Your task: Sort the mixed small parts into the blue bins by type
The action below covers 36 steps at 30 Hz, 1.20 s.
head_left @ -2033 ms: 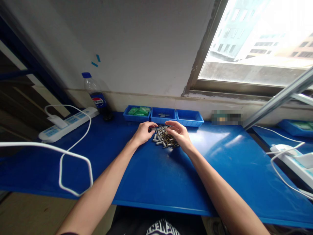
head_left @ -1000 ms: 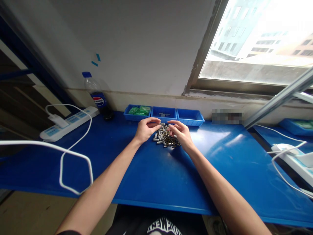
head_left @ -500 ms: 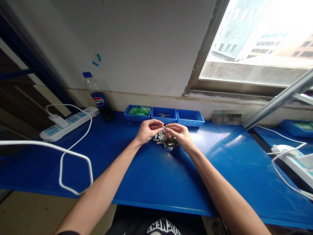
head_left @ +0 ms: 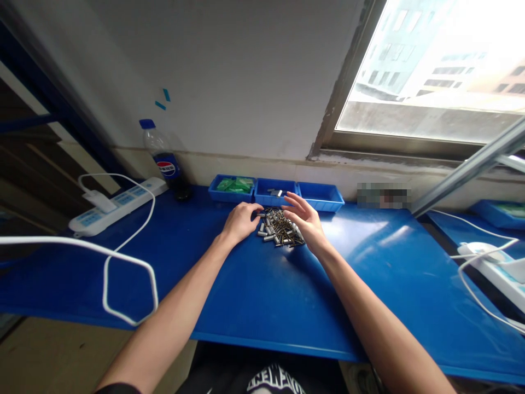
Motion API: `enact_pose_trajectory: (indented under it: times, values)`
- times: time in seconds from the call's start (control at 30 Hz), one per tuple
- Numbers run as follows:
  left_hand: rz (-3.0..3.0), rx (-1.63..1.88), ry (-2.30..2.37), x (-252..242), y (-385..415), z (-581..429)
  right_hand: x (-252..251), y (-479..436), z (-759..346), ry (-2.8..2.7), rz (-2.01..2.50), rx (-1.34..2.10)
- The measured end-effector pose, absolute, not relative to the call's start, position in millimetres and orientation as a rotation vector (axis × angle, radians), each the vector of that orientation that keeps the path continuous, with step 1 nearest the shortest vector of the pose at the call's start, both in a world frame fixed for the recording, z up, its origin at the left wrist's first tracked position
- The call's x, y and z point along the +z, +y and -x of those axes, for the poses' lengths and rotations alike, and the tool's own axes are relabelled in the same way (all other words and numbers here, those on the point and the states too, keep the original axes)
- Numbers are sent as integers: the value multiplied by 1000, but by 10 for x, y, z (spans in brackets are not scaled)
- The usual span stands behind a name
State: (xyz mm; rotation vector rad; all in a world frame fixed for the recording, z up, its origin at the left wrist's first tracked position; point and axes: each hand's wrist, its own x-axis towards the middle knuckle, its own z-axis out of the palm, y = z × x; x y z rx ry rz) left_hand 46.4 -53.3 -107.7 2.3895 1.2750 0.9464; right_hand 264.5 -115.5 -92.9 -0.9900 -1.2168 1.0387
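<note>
On the blue table lies a pile of small metal parts [head_left: 279,230], silver cylinders mixed with thin brassy pins. My left hand [head_left: 240,224] is at the pile's left edge, its fingers curled in and closed; whatever is between the fingertips is hidden. Over the right side of the pile is my right hand [head_left: 307,221], open, fingers apart and pointing towards the middle bin. That blue middle bin [head_left: 275,200] contains several silver pieces. One bright silver cylinder [head_left: 279,193] shows at its right part, just beyond my right fingertips.
A blue bin [head_left: 230,198] with green packets stands left of the middle one, another blue bin [head_left: 322,206] right of it. Further left are a cola bottle [head_left: 167,164], a white power strip [head_left: 118,205] and a looping white cable [head_left: 105,284]. A metal bar slants at right.
My hands, together above the pile before, have parted. The left dropped to the pile's left edge; the right opened and lifted slightly. A bright silver cylinder now shows at the middle bin.
</note>
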Motion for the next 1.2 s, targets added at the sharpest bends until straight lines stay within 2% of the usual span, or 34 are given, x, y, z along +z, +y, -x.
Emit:
enact_pose_trajectory:
  times: [0.1, 0.23, 0.37, 0.57, 1.2]
  values:
    - [-2376, 919, 1244, -1100, -519, -458, -938, -1152, -2644, -1227, 1016, 1031]
    - [-2268, 1048, 1214, -1089, -515, -470, -964, -1135, -2640, -1247, 1057, 1004]
    - [-1986, 1173, 1130, -1070, -516, -524, -955, -1142, -2641, -1226, 1067, 1015]
    - [-1603, 1155, 932, -1013, -542, -632, -920, -1182, -2634, -1230, 1101, 1078]
    - [-1644, 956, 712, -935, -673, -686, -885, -1237, -2591, -1281, 1086, 1193]
